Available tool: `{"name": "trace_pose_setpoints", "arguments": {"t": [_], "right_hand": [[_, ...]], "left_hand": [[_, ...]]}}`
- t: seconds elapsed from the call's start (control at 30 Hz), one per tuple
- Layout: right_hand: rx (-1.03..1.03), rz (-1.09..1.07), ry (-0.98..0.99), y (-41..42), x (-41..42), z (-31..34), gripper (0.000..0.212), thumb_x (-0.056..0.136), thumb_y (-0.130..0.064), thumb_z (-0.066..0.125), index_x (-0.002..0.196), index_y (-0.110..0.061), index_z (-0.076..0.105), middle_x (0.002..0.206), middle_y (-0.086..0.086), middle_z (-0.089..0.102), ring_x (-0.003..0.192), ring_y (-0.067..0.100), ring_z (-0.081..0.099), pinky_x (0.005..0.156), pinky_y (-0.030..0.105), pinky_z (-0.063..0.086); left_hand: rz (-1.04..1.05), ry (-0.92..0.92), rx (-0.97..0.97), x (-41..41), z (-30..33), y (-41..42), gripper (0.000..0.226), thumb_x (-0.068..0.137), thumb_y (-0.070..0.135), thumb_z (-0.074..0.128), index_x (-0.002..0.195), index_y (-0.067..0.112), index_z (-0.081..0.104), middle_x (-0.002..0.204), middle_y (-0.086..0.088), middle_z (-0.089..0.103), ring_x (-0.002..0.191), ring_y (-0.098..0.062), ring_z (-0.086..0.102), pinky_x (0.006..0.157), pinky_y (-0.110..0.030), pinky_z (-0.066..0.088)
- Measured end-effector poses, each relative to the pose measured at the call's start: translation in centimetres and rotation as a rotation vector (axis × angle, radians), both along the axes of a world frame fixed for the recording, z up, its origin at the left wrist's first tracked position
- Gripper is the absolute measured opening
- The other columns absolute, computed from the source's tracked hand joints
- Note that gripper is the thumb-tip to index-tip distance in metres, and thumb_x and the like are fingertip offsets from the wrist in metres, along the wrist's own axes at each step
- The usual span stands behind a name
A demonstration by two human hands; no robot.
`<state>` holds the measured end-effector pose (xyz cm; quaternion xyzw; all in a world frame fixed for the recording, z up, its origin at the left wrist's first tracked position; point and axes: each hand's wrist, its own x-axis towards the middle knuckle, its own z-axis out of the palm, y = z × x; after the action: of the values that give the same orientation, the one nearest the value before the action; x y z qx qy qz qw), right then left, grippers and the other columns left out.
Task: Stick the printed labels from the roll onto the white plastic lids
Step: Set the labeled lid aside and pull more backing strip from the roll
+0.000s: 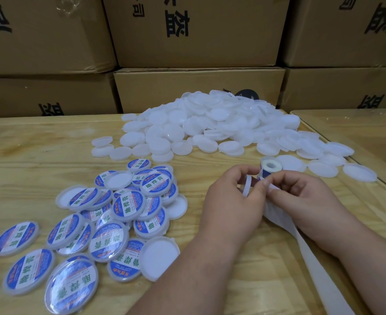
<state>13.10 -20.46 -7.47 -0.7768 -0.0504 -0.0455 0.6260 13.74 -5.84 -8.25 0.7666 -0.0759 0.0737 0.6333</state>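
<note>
Labelling in progress. My left hand [230,201] pinches a plain lid [246,186] held on edge; my right hand [301,194] is closed on the backing strip [310,253], thumb at the label being peeled just below the roll [269,167]. The two hands meet over the table [39,160]. Whether the label has come free of the strip I cannot tell; my fingers hide it. Unlabelled lids [210,123] are heaped behind the roll, finished lids [110,214] to the left.

Likely faults: with the lid tilted and gripped only by its rim, the label may land off-centre or crease; a slack strip may let the sticker fold onto itself; the light roll, unheld, may be tugged over.
</note>
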Motion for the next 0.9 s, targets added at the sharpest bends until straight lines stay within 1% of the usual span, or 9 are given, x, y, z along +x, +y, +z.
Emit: {"name": "trace_pose_setpoints", "arguments": {"t": [0.1, 0.2, 0.3, 0.4, 0.5, 0.57, 0.7, 0.8, 0.9], "right_hand": [[0.021, 0.011, 0.022, -0.1, -0.1, 0.0, 0.016, 0.095, -0.012, 0.065, 0.087, -0.019, 0.078, 0.088, 0.012, 0.078, 0.082, 0.021, 0.074, 0.08, 0.039, 0.056], [0.043, -0.006, 0.021, -0.1, 0.0, -0.1, 0.026, 0.094, -0.001, 0.062, 0.088, -0.02, 0.078, 0.08, 0.007, 0.076, 0.072, 0.019, 0.069, 0.067, 0.03, 0.057], [0.075, -0.085, 0.006, -0.2, 0.3, -0.3, 0.04, 0.088, 0.012, 0.051, 0.086, -0.02, 0.075, 0.068, 0.006, 0.058, 0.063, 0.018, 0.054, 0.06, 0.028, 0.049], [0.131, -0.158, -0.014, -0.1, 0.4, -0.3, 0.033, 0.086, 0.009, 0.052, 0.085, -0.018, 0.072, 0.06, -0.004, 0.05, 0.053, 0.01, 0.046, 0.05, 0.016, 0.043], [0.15, -0.215, -0.034, 0.0, 0.3, -0.1, 0.023, 0.079, -0.002, 0.056, 0.087, -0.018, 0.071, 0.062, -0.003, 0.048, 0.053, 0.009, 0.042, 0.046, 0.013, 0.037], [0.131, -0.249, -0.049, -0.2, 0.4, -0.3, 0.03, 0.085, 0.006, 0.053, 0.088, -0.018, 0.07, 0.064, -0.003, 0.047, 0.052, 0.008, 0.038, 0.044, 0.013, 0.033], [0.043, -0.279, -0.188, 0.3, 0.2, -0.3, 0.038, 0.088, 0.01, 0.053, 0.097, -0.024, 0.068, 0.064, -0.017, 0.053, 0.056, 0.002, 0.047, 0.051, 0.01, 0.039], [-0.124, -0.309, -0.369, 0.7, -0.1, -0.2, 0.044, 0.084, 0.002, 0.063, 0.099, -0.039, 0.064, 0.089, -0.015, 0.061, 0.068, 0.011, 0.055, 0.058, 0.017, 0.044], [-0.259, -0.279, -0.51, 1.2, -0.5, 0.2, 0.043, 0.078, -0.009, 0.062, 0.104, -0.043, 0.061, 0.104, -0.026, 0.061, 0.084, 0.005, 0.057, 0.07, 0.01, 0.043]], "left_hand": [[0.003, 0.003, 0.022, 0.0, -0.1, -0.1, 0.013, 0.089, 0.037, 0.069, 0.098, 0.045, 0.064, 0.09, 0.031, 0.068, 0.074, 0.009, 0.062, 0.058, -0.007, 0.045], [0.024, 0.02, 0.015, 0.1, -0.2, -0.1, 0.015, 0.091, 0.031, 0.064, 0.102, 0.041, 0.066, 0.089, 0.027, 0.069, 0.074, 0.007, 0.064, 0.057, -0.01, 0.046], [0.05, 0.012, -0.011, 0.0, -0.1, 0.0, 0.019, 0.091, 0.023, 0.058, 0.099, 0.037, 0.067, 0.081, 0.027, 0.069, 0.068, 0.005, 0.063, 0.052, -0.009, 0.043], [0.097, 0.02, -0.079, 0.0, 0.0, 0.1, 0.021, 0.09, 0.018, 0.055, 0.096, 0.036, 0.065, 0.071, 0.024, 0.065, 0.058, 0.001, 0.058, 0.047, -0.012, 0.04], [0.156, 0.049, -0.166, 0.2, 0.1, 0.2, 0.024, 0.088, 0.016, 0.053, 0.092, 0.037, 0.064, 0.065, 0.021, 0.061, 0.05, -0.002, 0.051, 0.044, -0.015, 0.037], [0.187, 0.068, -0.218, 0.2, 0.2, 0.3, 0.026, 0.087, 0.015, 0.051, 0.091, 0.038, 0.063, 0.064, 0.02, 0.06, 0.05, -0.002, 0.049, 0.045, -0.014, 0.036], [0.178, 0.086, -0.264, 0.1, 0.3, 0.5, 0.024, 0.085, 0.019, 0.051, 0.091, 0.038, 0.065, 0.067, 0.016, 0.064, 0.054, -0.001, 0.055, 0.046, -0.016, 0.041], [0.13, 0.091, -0.274, -0.1, 0.4, 0.4, 0.022, 0.079, 0.026, 0.05, 0.089, 0.037, 0.067, 0.064, 0.017, 0.063, 0.054, -0.001, 0.055, 0.046, -0.015, 0.043], [0.117, 0.09, -0.272, 0.0, 0.5, 0.4, 0.021, 0.077, 0.03, 0.051, 0.087, 0.038, 0.067, 0.06, 0.014, 0.059, 0.056, -0.005, 0.053, 0.045, -0.018, 0.04]]}}
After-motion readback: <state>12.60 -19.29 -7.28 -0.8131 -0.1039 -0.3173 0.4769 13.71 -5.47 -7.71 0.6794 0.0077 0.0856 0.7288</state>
